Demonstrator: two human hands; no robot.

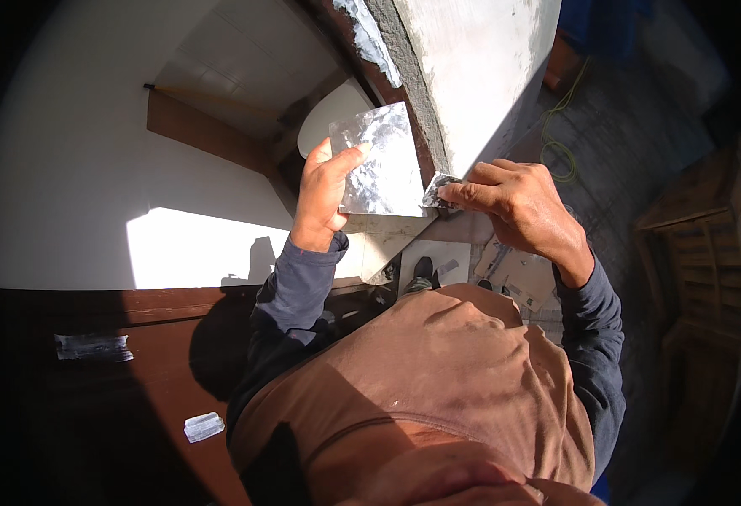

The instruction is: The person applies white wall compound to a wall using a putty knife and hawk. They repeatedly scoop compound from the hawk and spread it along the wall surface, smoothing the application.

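My left hand (pixel 323 196) grips a flat, square plate (pixel 400 156) by its left edge, thumb on top. White paste is smeared over the plate's face. Between thumb and fingers of my right hand (pixel 524 202) is a small scraper blade (pixel 440 191), also streaked with white. The blade lies close by the plate's lower right corner; whether they touch I cannot tell. Just beyond both hands rises a wall edge (pixel 425 110) of rough grey mortar, with a patch of white paste (pixel 370 40) higher up on the brown frame beside it.
A brown door panel (pixel 160 316) at lower left bears white patches (pixel 204 427). Flattened cardboard (pixel 514 274) lies on the floor near my feet. To the right stand a wooden crate (pixel 703 253) and a yellow-green cord (pixel 561 160). A white wall (pixel 488 67) stands ahead.
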